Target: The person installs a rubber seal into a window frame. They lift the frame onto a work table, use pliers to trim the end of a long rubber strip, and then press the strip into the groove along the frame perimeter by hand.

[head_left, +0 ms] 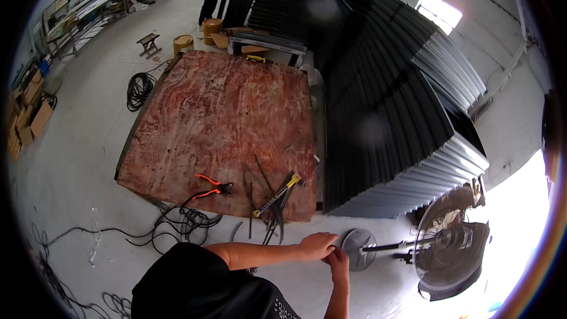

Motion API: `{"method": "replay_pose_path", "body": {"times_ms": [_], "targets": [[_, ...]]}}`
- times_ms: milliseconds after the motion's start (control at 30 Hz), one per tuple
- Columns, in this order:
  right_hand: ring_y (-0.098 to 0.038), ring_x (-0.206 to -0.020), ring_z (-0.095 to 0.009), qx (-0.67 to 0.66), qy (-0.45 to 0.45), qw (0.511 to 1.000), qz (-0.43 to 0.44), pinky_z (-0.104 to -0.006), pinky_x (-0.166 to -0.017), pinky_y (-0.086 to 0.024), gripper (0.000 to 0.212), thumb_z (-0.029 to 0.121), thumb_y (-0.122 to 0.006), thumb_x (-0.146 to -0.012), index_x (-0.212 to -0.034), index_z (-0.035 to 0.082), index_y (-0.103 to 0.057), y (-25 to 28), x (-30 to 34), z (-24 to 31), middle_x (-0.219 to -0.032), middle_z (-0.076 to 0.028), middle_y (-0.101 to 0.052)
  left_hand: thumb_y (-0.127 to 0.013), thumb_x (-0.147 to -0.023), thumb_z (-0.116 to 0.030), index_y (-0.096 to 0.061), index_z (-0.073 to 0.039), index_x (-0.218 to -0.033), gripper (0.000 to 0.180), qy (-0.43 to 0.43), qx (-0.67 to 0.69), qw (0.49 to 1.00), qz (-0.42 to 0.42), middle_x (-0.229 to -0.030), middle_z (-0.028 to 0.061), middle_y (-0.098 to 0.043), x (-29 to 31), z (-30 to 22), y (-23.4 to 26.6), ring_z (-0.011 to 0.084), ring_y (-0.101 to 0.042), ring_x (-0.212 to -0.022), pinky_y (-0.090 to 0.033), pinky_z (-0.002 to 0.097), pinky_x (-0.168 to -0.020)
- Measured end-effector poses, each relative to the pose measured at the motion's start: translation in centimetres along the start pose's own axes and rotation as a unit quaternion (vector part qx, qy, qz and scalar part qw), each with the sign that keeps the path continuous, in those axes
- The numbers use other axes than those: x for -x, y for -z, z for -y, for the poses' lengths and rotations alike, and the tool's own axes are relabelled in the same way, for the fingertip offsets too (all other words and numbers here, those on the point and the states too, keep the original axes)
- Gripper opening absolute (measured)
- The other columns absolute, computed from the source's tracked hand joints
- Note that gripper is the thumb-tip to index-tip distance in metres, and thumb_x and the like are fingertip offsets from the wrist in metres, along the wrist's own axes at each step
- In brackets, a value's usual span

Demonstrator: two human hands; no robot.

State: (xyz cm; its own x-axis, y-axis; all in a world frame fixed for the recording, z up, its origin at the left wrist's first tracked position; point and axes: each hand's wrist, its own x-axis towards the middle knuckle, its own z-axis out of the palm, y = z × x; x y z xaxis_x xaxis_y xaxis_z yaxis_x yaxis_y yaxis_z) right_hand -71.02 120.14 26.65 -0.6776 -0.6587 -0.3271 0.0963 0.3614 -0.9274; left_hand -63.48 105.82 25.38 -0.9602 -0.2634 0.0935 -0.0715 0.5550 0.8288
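Yellow tool (277,196) slants near-left to far-right, left of and beyond the nearer left hand (316,247); its curled fingers' (328,238) hold is unclear.

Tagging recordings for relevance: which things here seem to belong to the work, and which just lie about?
Likely (anything held is unclear):
left hand, right hand
orange-handled pliers
yellow-and-black tool
thin dark strips
reddish worktop

Seemingly just lying about:
black cable coil
small stool
open cardboard box

A stool (149,38) stands; black cable (135,90) lies coiled nearby.
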Motion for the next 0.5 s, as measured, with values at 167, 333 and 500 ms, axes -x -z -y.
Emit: {"method": "replay_pose_path", "body": {"times_ms": [167,333,500], "targets": [[-0.065,-0.082,-0.015,0.108,0.097,0.989,0.042,-0.0287,-0.074,-0.054,0.027,0.005,-0.062,-0.087,-0.112,-0.004,-0.064,9.6,-10.3,7.8,-0.093,-0.01,-0.069,-0.053,-0.093,-0.027,-0.053,-0.003,-0.119,0.035,0.015,0.047,0.999,-0.021,-0.101,0.0177,-0.063,-10.1,-1.6,1.6,0.0352,-0.062,-0.095,-0.049,0.0452,-0.081],[-0.066,-0.087,-0.02,0.348,0.3,0.878,-0.132,-0.0345,-0.078,-0.053,0.023,0.01,-0.063,-0.088,-0.11,0.002,-0.066,21.8,-20.4,19.8,-0.094,-0.008,-0.07,-0.053,-0.094,-0.03,-0.053,-0.004,-0.12,0.037,0.105,0.036,0.987,-0.117,-0.1,0.0147,-0.067,-15.2,-0.1,2.3,0.0325,-0.065,-0.092,-0.051,0.0427,-0.077],[-0.06,-0.11,-0.026,0.386,0.41,0.773,-0.293,-0.0352,-0.086,-0.049,0.037,0.024,-0.055,-0.098,-0.127,0.001,-0.058,38.8,-33.6,30.4,-0.121,-0.015,-0.062,-0.056,-0.092,-0.031,-0.057,-0.001,-0.116,0.038,0.237,0.079,0.95,-0.188,-0.099,0.0178,-0.069,-19.8,0.8,1.3,0.0341,-0.066,-0.094,-0.052,0.0439,-0.079]]}}
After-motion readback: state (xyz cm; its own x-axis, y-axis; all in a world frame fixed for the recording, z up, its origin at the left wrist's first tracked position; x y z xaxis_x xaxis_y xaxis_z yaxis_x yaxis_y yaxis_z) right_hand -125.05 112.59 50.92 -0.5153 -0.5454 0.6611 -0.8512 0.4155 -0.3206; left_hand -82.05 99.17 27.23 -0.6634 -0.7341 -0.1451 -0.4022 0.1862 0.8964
